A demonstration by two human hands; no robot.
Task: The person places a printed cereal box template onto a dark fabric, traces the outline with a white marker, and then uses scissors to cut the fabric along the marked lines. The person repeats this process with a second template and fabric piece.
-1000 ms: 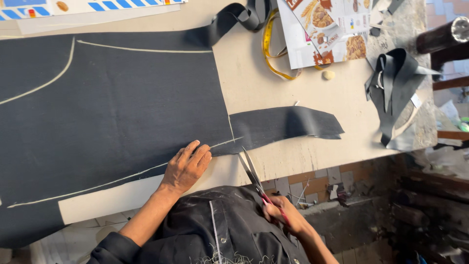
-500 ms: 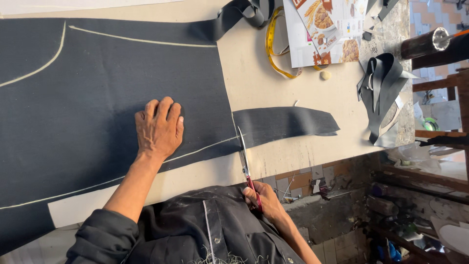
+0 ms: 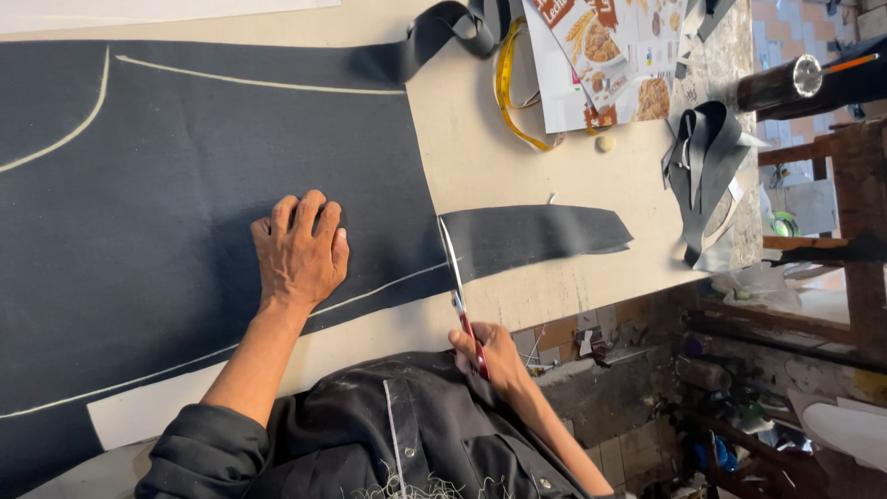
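Head view, looking down on a cutting table [image 3: 480, 166]. Left hand [image 3: 297, 249] lies flat on the dark cloth [image 3: 185, 185], palm down, fingers extended and close together, thumb out a little to the side. It grips nothing; it rests on the cloth just above a chalk line.

Right hand [image 3: 494, 356] sits at the near table edge, fingers curled tight through the red handles of one pair of scissors [image 3: 456, 286]. The scissors' long axis runs away from the person, handles near the body, tips pointing toward the far side of the table. Blades lie nearly together, set at the cut edge of the cloth where a narrow strip [image 3: 540, 236] branches off to the right. Whether the blades are fully shut I cannot tell.

The dark cloth covers most of the left of the table, long axis left to right. Chalk lines on it, counted: three, being one curve at far left, one near the far edge, one running aslant near the person's edge.

Other items: one yellow tape measure [image 3: 508, 102] looped by a printed sheet [image 3: 610, 55]; one small pale round bit [image 3: 605, 143] just beside that sheet; one bundle of dark offcuts [image 3: 707, 166] at the right end; one dark band [image 3: 453, 28] curling off the cloth's far corner.
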